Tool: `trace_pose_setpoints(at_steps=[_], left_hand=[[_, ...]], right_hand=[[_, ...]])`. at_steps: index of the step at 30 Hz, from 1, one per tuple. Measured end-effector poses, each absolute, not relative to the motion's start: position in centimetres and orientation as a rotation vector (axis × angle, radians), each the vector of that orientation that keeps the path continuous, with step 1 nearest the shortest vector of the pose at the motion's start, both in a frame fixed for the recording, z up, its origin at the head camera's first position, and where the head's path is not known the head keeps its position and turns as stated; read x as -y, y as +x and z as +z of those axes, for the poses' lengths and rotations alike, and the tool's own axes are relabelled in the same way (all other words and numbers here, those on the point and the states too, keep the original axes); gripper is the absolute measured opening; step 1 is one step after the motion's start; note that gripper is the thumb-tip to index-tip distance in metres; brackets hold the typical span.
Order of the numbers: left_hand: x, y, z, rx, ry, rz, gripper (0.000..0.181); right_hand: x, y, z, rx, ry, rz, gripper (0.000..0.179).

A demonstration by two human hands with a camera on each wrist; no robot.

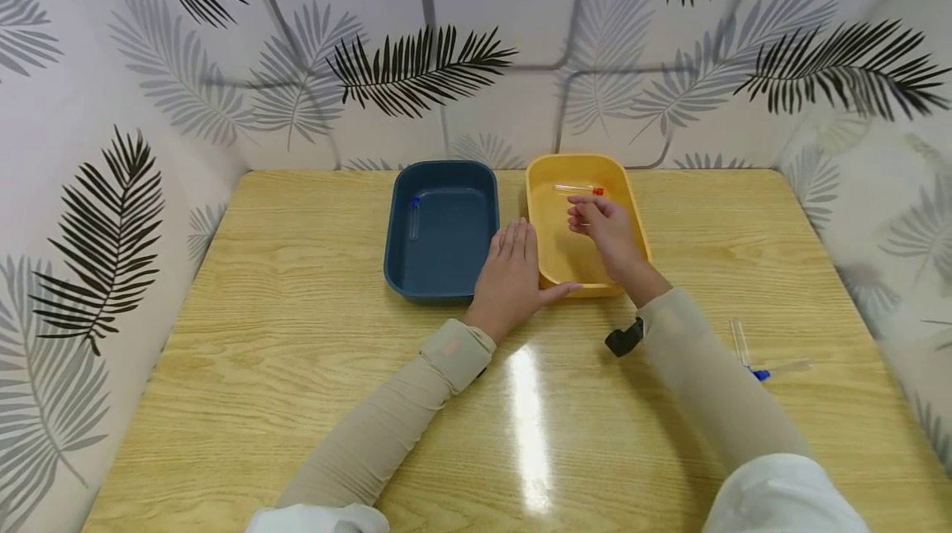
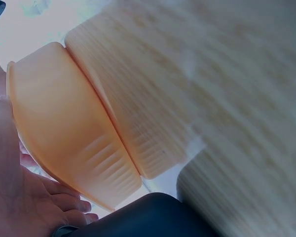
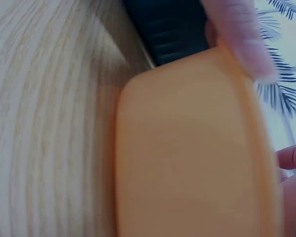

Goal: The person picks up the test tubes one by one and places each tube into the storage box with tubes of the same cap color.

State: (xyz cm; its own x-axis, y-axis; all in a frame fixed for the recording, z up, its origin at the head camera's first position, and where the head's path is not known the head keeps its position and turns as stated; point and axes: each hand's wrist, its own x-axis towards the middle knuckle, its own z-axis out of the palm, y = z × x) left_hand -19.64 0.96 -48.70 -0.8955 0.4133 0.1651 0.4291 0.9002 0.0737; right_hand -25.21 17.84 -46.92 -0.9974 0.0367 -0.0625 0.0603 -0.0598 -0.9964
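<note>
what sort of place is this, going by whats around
Probably a small staged work area: patterned walls behind and on both sides of a wooden table, where a blue bin and a yellow bin each contain a capped tube.

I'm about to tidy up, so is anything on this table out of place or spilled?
Two slim clear tubes lie loose on the wooden-looking table, outside the dark blue rectangular tray and yellow rectangular tray that hold other tubes, so they look out of place. I see no spill.
</note>
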Motion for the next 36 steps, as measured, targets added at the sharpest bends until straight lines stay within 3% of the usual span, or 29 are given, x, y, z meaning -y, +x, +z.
trace_pose_setpoints(at_steps=[17,36], left_hand=[[-1.0,-19.6,-48.8,2.977,-0.636,-0.192,0.113],[-0.2,-19.4,-47.6,2.948,-0.683,-0.318,0.108]], right_hand=[[-23.3,-20.6,-45.5,-2.608,-0.143,-1.894,0.031],[-32.3,-14.6,-43.9,-2.931,-0.082,-1.445,0.032]])
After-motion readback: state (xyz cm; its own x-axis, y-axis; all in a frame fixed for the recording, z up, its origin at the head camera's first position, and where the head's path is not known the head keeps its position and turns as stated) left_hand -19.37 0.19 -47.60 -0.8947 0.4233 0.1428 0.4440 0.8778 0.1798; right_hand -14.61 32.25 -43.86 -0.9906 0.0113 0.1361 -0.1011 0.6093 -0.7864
